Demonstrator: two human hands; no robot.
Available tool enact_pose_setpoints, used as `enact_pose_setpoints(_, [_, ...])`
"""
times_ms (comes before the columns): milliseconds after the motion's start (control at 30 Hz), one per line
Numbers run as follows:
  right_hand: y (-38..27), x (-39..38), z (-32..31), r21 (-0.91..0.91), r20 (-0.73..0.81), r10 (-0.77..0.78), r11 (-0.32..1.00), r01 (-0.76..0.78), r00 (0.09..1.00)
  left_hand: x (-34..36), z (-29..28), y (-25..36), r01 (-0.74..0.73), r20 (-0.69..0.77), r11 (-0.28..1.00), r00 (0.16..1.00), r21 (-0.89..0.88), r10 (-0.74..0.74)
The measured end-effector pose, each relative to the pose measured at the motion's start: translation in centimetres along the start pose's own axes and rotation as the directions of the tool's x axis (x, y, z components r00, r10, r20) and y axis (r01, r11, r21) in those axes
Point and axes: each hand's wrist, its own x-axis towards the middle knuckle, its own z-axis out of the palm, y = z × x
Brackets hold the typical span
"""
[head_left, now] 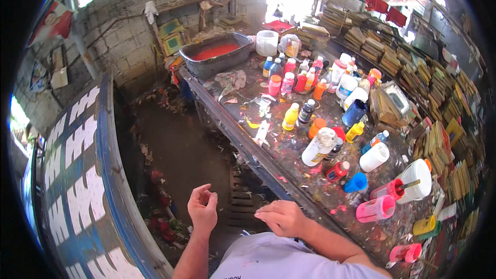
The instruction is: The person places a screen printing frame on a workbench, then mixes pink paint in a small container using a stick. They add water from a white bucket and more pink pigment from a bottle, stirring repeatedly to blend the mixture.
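Note:
Over the gap between the bench and the panel, my left hand point(202, 209) is raised with its fingers loosely bent and a little apart, and nothing shows in it. My right hand point(283, 218) hovers in front of my white shirt, close to the bench's near edge. Its fingers point left, slightly curled and partly spread, with no object visible between them. Neither hand touches anything that I can see. Nearest on the paint-stained bench point(243, 108) are a pink cup point(376, 210), a blue cup point(356, 182) and a red bottle point(337, 171).
Several paint bottles, among them a yellow bottle point(291, 117), crowd the bench. A black tub point(217, 62) of red liquid stands at its far end. Left of me lies a panel point(85, 191) with white shapes. Frames point(449, 150) are stacked at the right; litter covers the floor.

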Motion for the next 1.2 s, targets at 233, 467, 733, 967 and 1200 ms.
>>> enact_pose_setpoints(233, [9.0,10.7,8.5,0.053,0.139,-0.003,0.999,-0.005,0.99,14.3,-3.0,0.4,0.01,0.089,0.999,0.996,0.051,-0.015])
enact_pose_setpoints(467, [22.1,28.5,19.3,0.09,0.092,0.003,0.996,-0.012,0.996,38.5,-12.2,3.6,-0.548,0.391,0.657,0.834,0.518,0.388])
enact_pose_setpoints(733, [31.7,55.9,25.1,0.006,0.056,-0.324,0.946,0.324,0.944,56.8,-31.5,8.7,-0.407,0.265,0.412,0.895,0.815,0.358])
enact_pose_setpoints(967, [41.9,75.7,29.6,-0.243,0.135,-0.506,0.816,0.524,0.852,76.8,-46.9,10.5,-0.278,0.184,0.305,0.935,0.911,0.303])
enact_pose_setpoints(1200, [50.2,90.1,31.7,-0.44,0.227,-0.366,0.788,0.43,0.902,102.7,-47.4,4.8,-0.425,0.337,0.453,0.903,0.783,0.265])
